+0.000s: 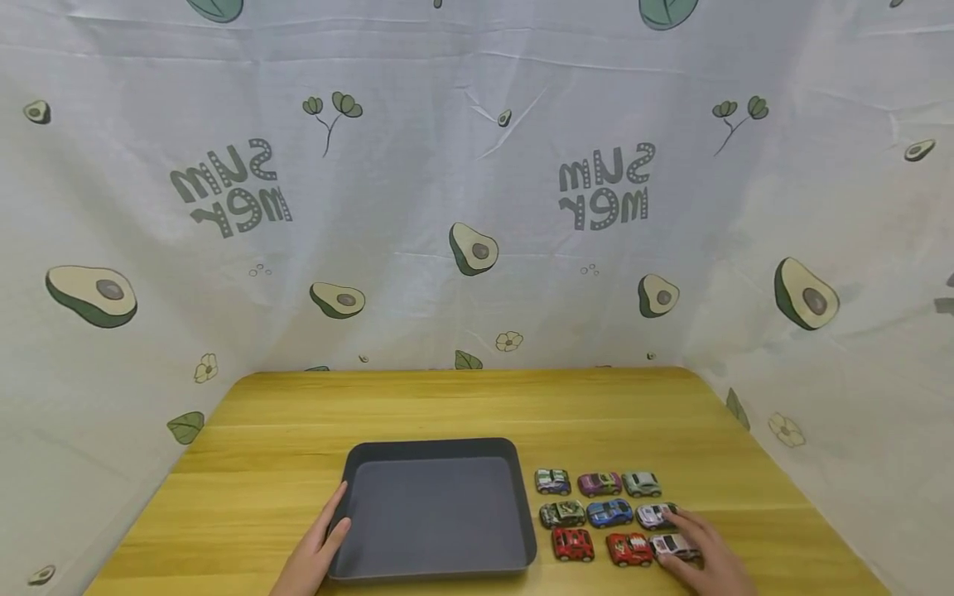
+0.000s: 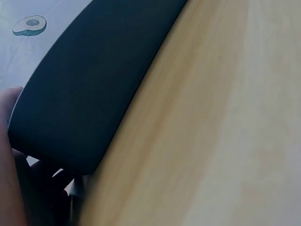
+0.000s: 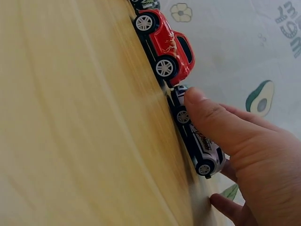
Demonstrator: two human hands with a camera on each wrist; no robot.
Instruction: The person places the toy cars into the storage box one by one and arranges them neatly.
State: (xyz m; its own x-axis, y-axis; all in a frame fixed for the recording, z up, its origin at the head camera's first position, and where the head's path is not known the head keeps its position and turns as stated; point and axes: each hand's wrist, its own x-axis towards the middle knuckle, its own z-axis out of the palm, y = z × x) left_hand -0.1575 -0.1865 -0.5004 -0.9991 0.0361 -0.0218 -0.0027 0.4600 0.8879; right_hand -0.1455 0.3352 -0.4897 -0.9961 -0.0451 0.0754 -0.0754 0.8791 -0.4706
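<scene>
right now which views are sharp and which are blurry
Head view: sharp, evenly lit, edges bowed by the wide lens. Left wrist view: soft, the tray and table smeared. Right wrist view: the white car and right hand crisp, near wood blurred.

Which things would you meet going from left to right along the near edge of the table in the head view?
Left hand → dark tray → red toy car → second red toy car → white toy car → right hand.

A dark grey tray sits on a honey-yellow wooden bench. Toy cars show red, blue, purple and white (with dark markings). The backdrop cloth is pale, printed with green avocados.
</scene>
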